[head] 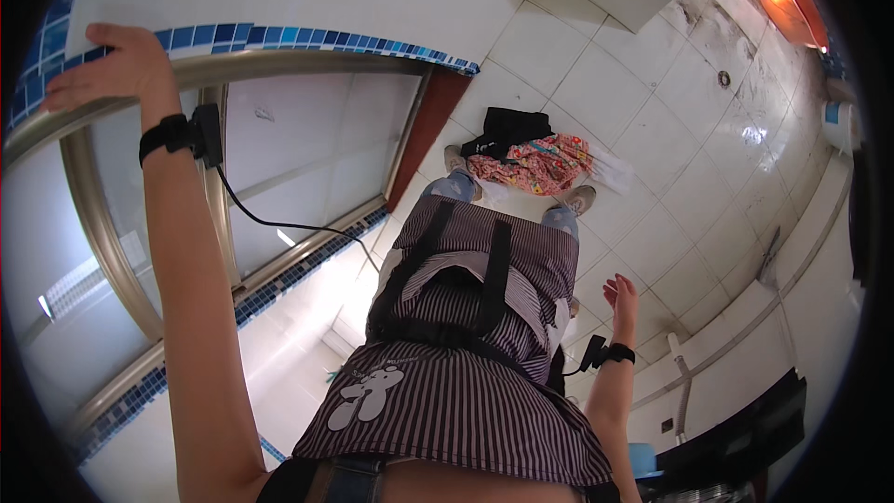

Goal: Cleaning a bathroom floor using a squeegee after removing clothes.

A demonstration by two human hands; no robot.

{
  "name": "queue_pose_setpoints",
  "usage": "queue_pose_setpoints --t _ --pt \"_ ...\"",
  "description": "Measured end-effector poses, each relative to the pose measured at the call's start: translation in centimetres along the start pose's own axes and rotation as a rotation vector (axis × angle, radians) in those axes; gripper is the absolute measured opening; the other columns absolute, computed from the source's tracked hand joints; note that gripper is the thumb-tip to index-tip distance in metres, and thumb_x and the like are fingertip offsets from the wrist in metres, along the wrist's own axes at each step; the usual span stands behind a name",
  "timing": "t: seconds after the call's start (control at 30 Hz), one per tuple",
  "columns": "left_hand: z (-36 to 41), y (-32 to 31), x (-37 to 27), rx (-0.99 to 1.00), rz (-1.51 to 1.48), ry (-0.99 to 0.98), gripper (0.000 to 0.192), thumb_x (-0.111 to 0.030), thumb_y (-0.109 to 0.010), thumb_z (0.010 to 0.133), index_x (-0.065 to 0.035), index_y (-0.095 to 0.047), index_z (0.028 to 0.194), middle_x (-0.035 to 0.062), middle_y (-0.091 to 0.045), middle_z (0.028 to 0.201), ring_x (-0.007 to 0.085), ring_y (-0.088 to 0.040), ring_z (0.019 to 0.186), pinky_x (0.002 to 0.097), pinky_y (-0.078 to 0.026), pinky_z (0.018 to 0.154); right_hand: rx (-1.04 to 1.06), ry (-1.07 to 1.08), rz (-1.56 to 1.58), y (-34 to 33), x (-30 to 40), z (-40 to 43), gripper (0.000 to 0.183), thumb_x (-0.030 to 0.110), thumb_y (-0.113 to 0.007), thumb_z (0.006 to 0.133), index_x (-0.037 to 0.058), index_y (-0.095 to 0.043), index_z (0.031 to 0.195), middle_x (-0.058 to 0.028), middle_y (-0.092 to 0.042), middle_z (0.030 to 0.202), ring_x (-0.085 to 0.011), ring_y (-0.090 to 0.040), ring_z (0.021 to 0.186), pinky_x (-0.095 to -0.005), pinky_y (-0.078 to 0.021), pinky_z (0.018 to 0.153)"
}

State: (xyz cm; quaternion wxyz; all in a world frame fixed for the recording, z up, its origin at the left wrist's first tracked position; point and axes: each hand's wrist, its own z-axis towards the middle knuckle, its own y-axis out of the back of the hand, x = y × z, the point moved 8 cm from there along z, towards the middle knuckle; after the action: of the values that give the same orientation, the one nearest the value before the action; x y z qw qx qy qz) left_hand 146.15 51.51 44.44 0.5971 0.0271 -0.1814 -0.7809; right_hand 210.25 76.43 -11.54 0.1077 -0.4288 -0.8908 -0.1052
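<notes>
My left hand (115, 70) is spread at the upper left, by the metal frame (293, 63) of a glazed sliding door and the blue mosaic tile edge; whether it touches them I cannot tell. It grips nothing. My right hand (620, 293) hangs at the lower right above the tiled floor, fingers slightly bent and nothing seen in them. A striped apron (447, 405) covers my front. On the floor by my shoes lie a black cloth (510, 129), a red patterned cloth (534, 164) and a whitish, partly see-through piece (611, 169).
An orange basin (793, 7) stands at the far upper right, with a white container (837, 124) below it. A floor drain (723, 79) sits among dark stains. A pale pipe (681, 377) and a black object (747, 419) are at the lower right. A cable runs from my left wrist strap.
</notes>
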Motion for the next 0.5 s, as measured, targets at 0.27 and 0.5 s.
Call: queue_pose_setpoints --t 0.27,0.5 --pt "0.3 0.7 -1.1 -0.055 -0.109 -0.006 0.085 -0.05 -0.031 0.083 0.0206 0.0 0.12 0.0393 0.009 0.125 0.0482 0.008 0.12 0.0543 -0.003 0.096 0.0 0.091 0.157 -3.1 -2.0 -1.4 0.024 0.019 -0.046 0.083 0.004 -0.05 0.101 -0.0073 -0.058 0.084 -0.0148 -0.058 0.07 -0.0236 -0.0468 0.061" --pt "0.0 0.5 -0.9 -0.052 -0.058 -0.054 0.081 -0.046 -0.033 0.083 0.0208 -0.003 0.12 0.0394 0.006 0.126 0.0487 0.006 0.12 0.0538 -0.002 0.097 -0.098 -0.013 0.083 -0.6 -5.2 -3.9 0.02 0.02 -0.049 0.082 0.006 -0.054 0.095 -0.0064 -0.058 0.078 -0.0152 -0.058 0.066 -0.0249 -0.047 0.057"
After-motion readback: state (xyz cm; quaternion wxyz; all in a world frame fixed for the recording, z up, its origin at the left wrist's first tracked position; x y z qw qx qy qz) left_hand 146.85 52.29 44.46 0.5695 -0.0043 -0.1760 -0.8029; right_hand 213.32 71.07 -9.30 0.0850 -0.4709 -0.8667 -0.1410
